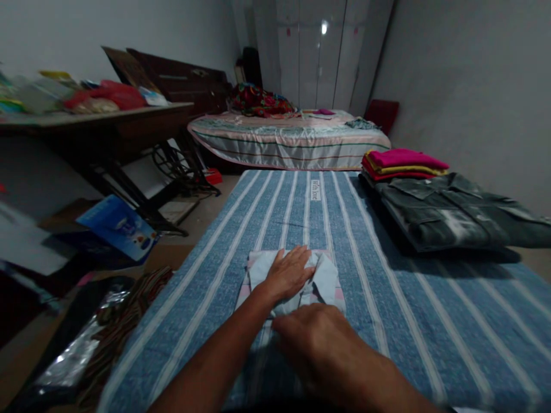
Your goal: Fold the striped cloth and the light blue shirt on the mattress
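Note:
A small pale folded garment (327, 281) with pink edges lies on a blue and white striped cloth (430, 304). My left hand (289, 273) rests flat on top of the garment, fingers stretched forward. Nearer to me, my right hand (321, 344) sits over the garment's near edge; it is blurred and its fingers curl down, so I cannot make out whether they grip the fabric.
A dark green shirt (451, 218) lies at the right with a stack of folded pink, yellow and red clothes (402, 163) behind it. A bed (288, 140) stands beyond. A dark table (99, 123) with clutter and a blue box (118, 226) are at the left.

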`<state>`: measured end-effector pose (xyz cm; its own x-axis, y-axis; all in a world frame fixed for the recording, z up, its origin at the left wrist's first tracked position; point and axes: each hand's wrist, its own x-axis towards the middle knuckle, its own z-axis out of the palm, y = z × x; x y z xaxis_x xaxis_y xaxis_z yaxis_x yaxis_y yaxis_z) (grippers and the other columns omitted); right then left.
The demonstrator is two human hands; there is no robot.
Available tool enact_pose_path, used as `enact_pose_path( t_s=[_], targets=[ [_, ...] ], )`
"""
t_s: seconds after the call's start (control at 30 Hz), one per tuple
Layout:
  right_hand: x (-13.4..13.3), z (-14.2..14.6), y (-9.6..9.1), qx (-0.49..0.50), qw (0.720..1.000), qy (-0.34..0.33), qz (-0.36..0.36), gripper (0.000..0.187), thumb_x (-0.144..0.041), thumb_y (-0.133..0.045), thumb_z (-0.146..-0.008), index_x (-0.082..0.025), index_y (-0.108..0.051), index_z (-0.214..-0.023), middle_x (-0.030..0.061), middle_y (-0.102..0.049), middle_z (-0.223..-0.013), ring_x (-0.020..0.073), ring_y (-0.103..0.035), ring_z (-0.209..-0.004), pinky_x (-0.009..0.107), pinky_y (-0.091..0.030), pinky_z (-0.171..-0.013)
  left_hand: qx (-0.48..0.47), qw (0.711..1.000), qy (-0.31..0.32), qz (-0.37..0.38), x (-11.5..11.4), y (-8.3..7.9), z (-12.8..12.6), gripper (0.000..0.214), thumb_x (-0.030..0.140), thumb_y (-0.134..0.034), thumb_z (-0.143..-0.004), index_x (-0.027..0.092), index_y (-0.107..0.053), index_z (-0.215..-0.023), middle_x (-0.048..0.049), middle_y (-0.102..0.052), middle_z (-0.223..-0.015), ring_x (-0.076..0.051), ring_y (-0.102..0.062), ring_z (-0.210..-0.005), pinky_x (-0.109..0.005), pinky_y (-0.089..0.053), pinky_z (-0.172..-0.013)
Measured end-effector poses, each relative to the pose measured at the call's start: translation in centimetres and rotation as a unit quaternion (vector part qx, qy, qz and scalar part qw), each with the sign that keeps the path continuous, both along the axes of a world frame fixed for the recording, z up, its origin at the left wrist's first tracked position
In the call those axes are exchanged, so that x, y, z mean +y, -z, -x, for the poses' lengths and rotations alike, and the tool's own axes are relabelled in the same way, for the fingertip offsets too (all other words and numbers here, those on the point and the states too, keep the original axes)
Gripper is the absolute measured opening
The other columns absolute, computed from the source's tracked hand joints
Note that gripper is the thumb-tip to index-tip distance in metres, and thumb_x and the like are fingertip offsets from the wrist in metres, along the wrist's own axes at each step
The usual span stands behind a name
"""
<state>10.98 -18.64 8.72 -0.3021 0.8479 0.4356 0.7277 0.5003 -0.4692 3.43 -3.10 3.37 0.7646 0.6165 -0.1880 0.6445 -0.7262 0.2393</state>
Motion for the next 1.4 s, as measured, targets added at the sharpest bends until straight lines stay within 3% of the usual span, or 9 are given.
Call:
enact_pose_path(
  t_s=[0.17, 0.33, 0.4, 0.53, 0.83, 1.07, 1.17, 1.23, 1.4],
  targets=[
    [1.1, -3.5, 4.3, 0.097, 0.979, 0.138, -0.111, 0.02, -0.012, -0.041, -0.091, -0.018, -0.059, -0.096, 0.0081, -0.068, -0.089, 0.0189, -0.064, -0.081, 0.031, -0.052, -0.073, -0.009, 1.0, 0.0, 0.005, -0.3, 0.0, -0.1, 0.053, 0.043, -0.028, -0.096, 0.019, -0.034, -0.143, -0.0105, -0.028, -0.153, -0.024, -0.023, -0.142, -0.053, -0.015, -0.113],
    [1.4, -5.5, 8.6, 0.086, 0.957, 0.206, -0.186, 0.026, -0.012, -0.045, -0.089, -0.02, -0.06, -0.108, 0.0092, -0.068, -0.103, 0.0224, -0.064, -0.098, 0.038, -0.053, -0.085, -0.072, 0.995, 0.0, -0.068, -0.8, -1.0, 0.0, 0.043, 0.031, -0.044, -0.092, 0.019, -0.045, -0.133, -0.0127, -0.038, -0.148, -0.024, -0.029, -0.139, -0.052, -0.015, -0.113],
    [1.7, -5.9, 9.7, 0.069, 0.955, 0.223, -0.184, 0.026, -0.014, -0.045, -0.089, -0.02, -0.061, -0.109, 0.0108, -0.067, -0.109, 0.0242, -0.062, -0.104, 0.042, -0.052, -0.089, -0.086, 0.992, 0.032, -0.088, -0.9, -1.6, -0.1, 0.031, 0.025, -0.047, -0.091, 0.019, -0.055, -0.121, -0.0118, -0.042, -0.146, -0.025, -0.03, -0.138, -0.053, -0.017, -0.112],
    [2.4, -6.2, 11.3, 0.046, 0.957, 0.249, -0.14, 0.027, -0.019, -0.044, -0.091, -0.017, -0.061, -0.112, 0.0145, -0.061, -0.119, 0.0274, -0.056, -0.114, 0.048, -0.049, -0.095, -0.068, 0.993, 0.081, -0.055, -0.8, -2.0, -0.6, 0.021, 0.02, -0.046, -0.09, 0.018, -0.063, -0.103, -0.0127, -0.046, -0.142, -0.028, -0.035, -0.135, -0.055, -0.025, -0.108],
    [2.9, -5.6, 12.1, 0.028, 0.962, 0.247, -0.115, 0.031, -0.021, -0.044, -0.09, -0.015, -0.057, -0.118, 0.0164, -0.059, -0.122, 0.028, -0.054, -0.115, 0.048, -0.049, -0.095, -0.085, 0.992, 0.097, 0.0, 1.0, -0.9, -1.5, 0.029, 0.023, -0.045, -0.09, 0.02, -0.062, -0.113, -0.0117, -0.051, -0.136, -0.025, -0.041, -0.131, -0.043, -0.032, -0.107],
    [2.8, -5.5, 12.3, 0.042, 0.961, 0.245, -0.118, 0.032, -0.021, -0.045, -0.09, -0.015, -0.057, -0.119, 0.0163, -0.056, -0.126, 0.0277, -0.052, -0.118, 0.048, -0.047, -0.098, -0.086, 0.995, 0.05, 0.021, 0.5, -1.7, -2.8, 0.037, 0.026, -0.033, -0.095, 0.016, -0.068, -0.089, -0.0136, -0.056, -0.131, -0.024, -0.04, -0.131, -0.046, -0.026, -0.109],
    [2.6, -5.5, 12.1, 0.056, 0.962, 0.24, -0.116, 0.03, -0.02, -0.045, -0.089, -0.017, -0.059, -0.116, 0.0157, -0.056, -0.126, 0.0271, -0.052, -0.118, 0.048, -0.047, -0.098, -0.098, 0.994, -0.004, 0.041, 0.2, -1.7, -3.9, 0.03, 0.031, -0.045, -0.089, 0.013, -0.068, -0.08, -0.017, -0.059, -0.125, -0.029, -0.045, -0.127, -0.046, -0.029, -0.108],
    [2.4, -5.5, 11.9, 0.073, 0.963, 0.234, -0.113, 0.028, -0.02, -0.047, -0.089, -0.018, -0.06, -0.112, 0.0147, -0.057, -0.125, 0.0264, -0.053, -0.117, 0.047, -0.047, -0.098, -0.105, 0.992, -0.038, 0.065, 0.4, -1.5, -4.6, 0.02, 0.025, -0.053, -0.08, 0.014, -0.066, -0.072, -0.015, -0.065, -0.115, -0.028, -0.051, -0.121, -0.041, -0.034, -0.104],
    [2.0, -5.6, 11.7, 0.138, 0.96, 0.225, -0.09, 0.024, -0.024, -0.051, -0.087, -0.018, -0.063, -0.107, 0.0137, -0.059, -0.123, 0.0267, -0.054, -0.117, 0.048, -0.047, -0.098, -0.127, 0.985, -0.048, 0.11, 1.3, -1.1, -5.0, 0.013, 0.011, -0.053, -0.066, 0.014, -0.064, -0.06, -0.0083, -0.07, -0.106, -0.022, -0.058, -0.112, -0.027, -0.045, -0.089]
  ],
)
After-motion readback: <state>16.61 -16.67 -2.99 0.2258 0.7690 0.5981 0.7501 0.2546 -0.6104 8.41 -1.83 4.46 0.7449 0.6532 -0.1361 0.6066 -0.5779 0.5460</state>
